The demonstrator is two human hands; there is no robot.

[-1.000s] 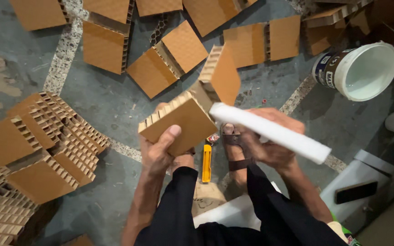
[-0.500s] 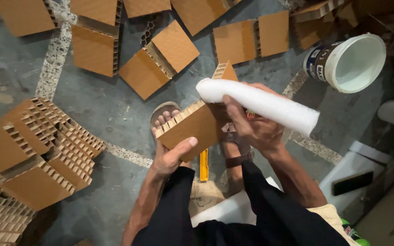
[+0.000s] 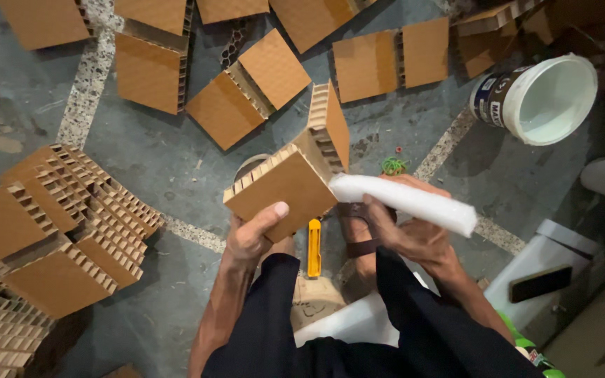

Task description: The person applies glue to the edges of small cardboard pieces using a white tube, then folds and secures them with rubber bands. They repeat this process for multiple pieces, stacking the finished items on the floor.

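the grey stone floor [image 3: 141, 168] is ringed with flat honeycomb cardboard squares [image 3: 250, 87] along the top edge and a stepped stack of cardboard pieces [image 3: 57, 231] at the left, leaving an open patch of bare floor in the middle, just ahead of the person's knees. a white plastic bucket [image 3: 540, 98] lies on its side at the upper right, well apart from the hands. a yellow utility knife [image 3: 314, 246] rests on the floor between the legs.

the left hand [image 3: 252, 234] is closed around the near lower edge of a honeycomb cardboard block [image 3: 285, 185], thumb on its flat top face, holding it tilted above the floor. a second cardboard piece [image 3: 329, 129] stands on edge against the block's far corner. the right hand [image 3: 404, 227] grips a white foam roll [image 3: 404, 201] from below, fingers wrapped around it; the roll's left end touches the block's right corner, while its other end juts out to the right past the hand.
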